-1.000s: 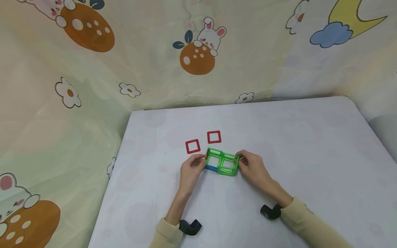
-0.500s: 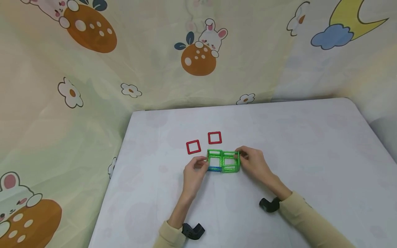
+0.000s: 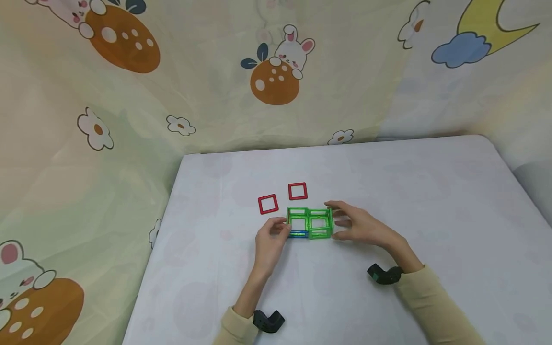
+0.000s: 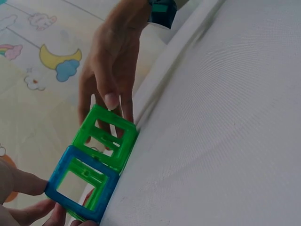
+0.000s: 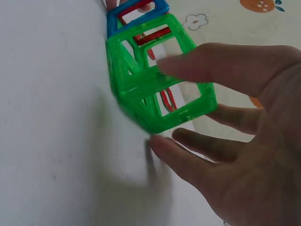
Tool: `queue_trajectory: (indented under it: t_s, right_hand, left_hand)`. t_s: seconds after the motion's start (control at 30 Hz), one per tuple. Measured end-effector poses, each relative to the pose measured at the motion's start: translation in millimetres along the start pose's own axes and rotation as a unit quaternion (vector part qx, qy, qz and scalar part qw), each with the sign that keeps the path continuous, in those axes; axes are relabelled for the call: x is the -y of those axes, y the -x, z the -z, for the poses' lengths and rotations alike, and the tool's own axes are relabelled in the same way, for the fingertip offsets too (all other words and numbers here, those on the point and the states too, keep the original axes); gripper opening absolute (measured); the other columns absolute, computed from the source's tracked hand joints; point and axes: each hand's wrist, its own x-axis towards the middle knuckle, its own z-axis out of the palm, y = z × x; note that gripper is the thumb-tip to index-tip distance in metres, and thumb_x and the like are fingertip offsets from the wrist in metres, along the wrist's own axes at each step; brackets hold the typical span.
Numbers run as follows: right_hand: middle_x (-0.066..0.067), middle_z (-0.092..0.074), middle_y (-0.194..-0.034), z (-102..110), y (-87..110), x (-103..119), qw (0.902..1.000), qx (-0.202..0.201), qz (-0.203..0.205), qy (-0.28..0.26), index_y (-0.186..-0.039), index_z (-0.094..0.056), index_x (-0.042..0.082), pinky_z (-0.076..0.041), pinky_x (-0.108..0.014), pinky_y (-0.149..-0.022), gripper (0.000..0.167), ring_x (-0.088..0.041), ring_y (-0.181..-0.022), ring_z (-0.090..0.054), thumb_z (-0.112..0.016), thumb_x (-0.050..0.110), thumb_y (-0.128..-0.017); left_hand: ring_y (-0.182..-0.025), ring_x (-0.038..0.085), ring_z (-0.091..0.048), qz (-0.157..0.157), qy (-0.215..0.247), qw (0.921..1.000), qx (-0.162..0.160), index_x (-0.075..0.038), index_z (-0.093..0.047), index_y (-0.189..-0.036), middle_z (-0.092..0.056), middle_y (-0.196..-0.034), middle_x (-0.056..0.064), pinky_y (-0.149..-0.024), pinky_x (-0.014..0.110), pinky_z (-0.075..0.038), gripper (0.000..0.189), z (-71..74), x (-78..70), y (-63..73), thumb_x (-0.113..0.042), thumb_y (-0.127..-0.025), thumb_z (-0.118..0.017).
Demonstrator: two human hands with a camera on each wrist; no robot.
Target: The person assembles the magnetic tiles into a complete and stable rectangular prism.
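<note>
A two-cell box of magnetic tiles stands on the table, mostly green with a blue tile at the front of its left cell. My left hand pinches the left end, thumb at the front and fingers behind. Around the right end, my right hand is spread with fingers apart, thumb and fingertips close to the green tile. Red shows through the frames in the right wrist view. Just behind the box lie two loose red square tiles, the left one and the right one.
A white cloth covers the table. Behind and to the left hangs a patterned curtain with rabbits and flowers. Each wrist wears a black camera mount, the left one and the right one.
The box has turned from a slant to nearly straight. My right hand has let go of its right end and spread its fingers, while the left keeps its grip.
</note>
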Motion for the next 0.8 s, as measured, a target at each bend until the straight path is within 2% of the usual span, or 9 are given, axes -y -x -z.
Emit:
queue_trajectory:
  t_s: [0.13,0.27,0.4,0.47,0.57,0.63,0.7,0.73,0.8]
  right_hand:
    - [-0.021,-0.051,-0.150,-4,-5.0,0,0.9989,-0.016,0.023,0.036,-0.150,-0.044,0.002,-0.053,-0.049,-0.102,0.081,-0.042,-0.128,-0.059,-0.086,0.014,-0.082]
    - [-0.021,-0.057,-0.144,-8,-7.7,0,0.9973,-0.039,0.026,0.057,-0.144,-0.049,0.001,-0.054,-0.052,-0.100,0.072,-0.042,-0.122,-0.063,-0.084,0.011,-0.082]
    - [-0.021,-0.060,-0.139,-8,-7.7,-1,0.9971,-0.043,0.022,0.058,-0.141,-0.051,0.003,-0.054,-0.053,-0.100,0.066,-0.043,-0.121,-0.064,-0.084,0.010,-0.083]
    - [-0.021,-0.060,-0.139,-8,-7.5,-2,0.9976,-0.040,0.020,0.053,-0.141,-0.051,0.003,-0.053,-0.053,-0.101,0.066,-0.043,-0.122,-0.064,-0.083,0.010,-0.084]
    - [-0.022,-0.060,-0.139,-7,-6.6,-4,0.9982,-0.038,0.012,0.045,-0.140,-0.051,0.003,-0.053,-0.053,-0.101,0.065,-0.044,-0.123,-0.063,-0.083,0.010,-0.084]
    - [-0.022,-0.060,-0.139,-6,-5.8,-6,0.9985,-0.037,0.006,0.040,-0.139,-0.052,0.003,-0.053,-0.052,-0.101,0.064,-0.044,-0.124,-0.063,-0.083,0.010,-0.084]
    - [-0.022,-0.060,-0.138,-6,-5.4,-7,0.9986,-0.037,0.003,0.037,-0.139,-0.052,0.003,-0.053,-0.052,-0.102,0.064,-0.044,-0.124,-0.063,-0.084,0.011,-0.084]
    - [-0.022,-0.061,-0.138,-6,-5.4,-8,0.9987,-0.036,0.002,0.036,-0.138,-0.053,0.003,-0.053,-0.052,-0.102,0.063,-0.044,-0.124,-0.063,-0.084,0.012,-0.084]
    - [-0.021,-0.061,-0.138,-6,-5.3,-9,0.9989,-0.034,0.001,0.032,-0.138,-0.053,0.003,-0.053,-0.052,-0.101,0.063,-0.044,-0.125,-0.063,-0.084,0.013,-0.084]
  left_hand:
    - [-0.100,0.018,-0.062,-0.001,0.001,1.0000,-0.001,-0.014,-0.071,-0.120,-0.069,-0.103,0.002,-0.086,0.030,-0.052,0.025,1.0,2.5,-0.7,-0.023,-0.097,-0.071]
    - [-0.102,0.018,-0.061,-0.002,0.005,0.9999,0.010,-0.014,-0.071,-0.121,-0.069,-0.105,0.002,-0.087,0.029,-0.051,0.027,1.9,4.7,-2.0,-0.026,-0.097,-0.071]
    - [-0.103,0.018,-0.062,-0.009,0.002,0.9994,0.033,-0.014,-0.070,-0.122,-0.069,-0.110,0.002,-0.088,0.028,-0.054,0.028,6.1,6.0,-5.4,-0.029,-0.099,-0.069]
    - [-0.103,0.018,-0.064,-0.022,-0.012,0.9989,0.039,-0.014,-0.070,-0.122,-0.069,-0.111,0.002,-0.088,0.029,-0.056,0.026,10.4,6.2,-9.1,-0.027,-0.100,-0.068]
    - [-0.103,0.020,-0.066,-0.062,-0.058,0.9956,0.040,-0.011,-0.070,-0.122,-0.069,-0.114,0.004,-0.091,0.035,-0.058,0.024,19.0,5.8,-18.0,-0.022,-0.100,-0.067]
    - [-0.104,0.023,-0.067,-0.100,-0.099,0.9893,0.035,-0.007,-0.070,-0.122,-0.069,-0.116,0.008,-0.093,0.039,-0.057,0.025,24.9,5.0,-26.7,-0.016,-0.099,-0.068]
    - [-0.109,0.026,-0.064,-0.133,-0.154,0.9786,0.032,-0.004,-0.068,-0.124,-0.067,-0.120,0.010,-0.095,0.042,-0.056,0.028,31.2,5.1,-35.5,-0.012,-0.097,-0.070]
    - [-0.110,0.026,-0.062,-0.149,-0.188,0.9703,0.033,-0.004,-0.067,-0.126,-0.065,-0.121,0.011,-0.095,0.041,-0.055,0.030,34.5,5.5,-39.8,-0.011,-0.096,-0.071]
    - [-0.115,0.028,-0.057,-0.182,-0.256,0.9489,0.036,-0.004,-0.065,-0.129,-0.062,-0.126,0.012,-0.095,0.042,-0.054,0.036,39.8,7.2,-48.1,-0.010,-0.095,-0.073]
